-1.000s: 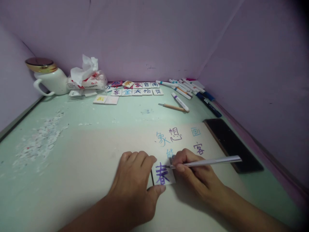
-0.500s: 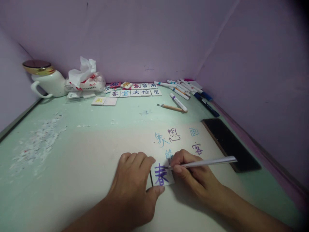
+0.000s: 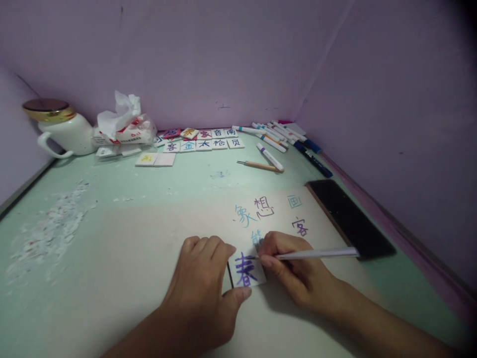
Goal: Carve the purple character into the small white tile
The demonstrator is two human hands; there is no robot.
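A square white tile [image 3: 258, 276] with a purple painted character lies on the pale board between my hands. My left hand [image 3: 206, 281] holds it at its left side, fingers at the top corner and thumb along the lower edge. In a pen-like grip, my right hand [image 3: 294, 266] is closed round a slim silver craft knife [image 3: 318, 253]. The knife's narrow tip points left and is at the upper right part of the purple character; whether it touches the surface I cannot tell. My right fingers partly cover the tile's upper right corner.
The board [image 3: 149, 238] bears handwritten characters beyond the tile. A black phone [image 3: 350, 219] lies right, white shavings [image 3: 52, 228] left. Behind are a wooden-handled gouge [image 3: 261, 166], markers [image 3: 276, 134], lettered tiles [image 3: 204, 144], a tissue pack [image 3: 124, 132] and a lidded white mug [image 3: 72, 134].
The whole view has shifted slightly, with the things on the table appearing a little further left. Both hands keep their grips, and the knife tip stays near the same part of the character.
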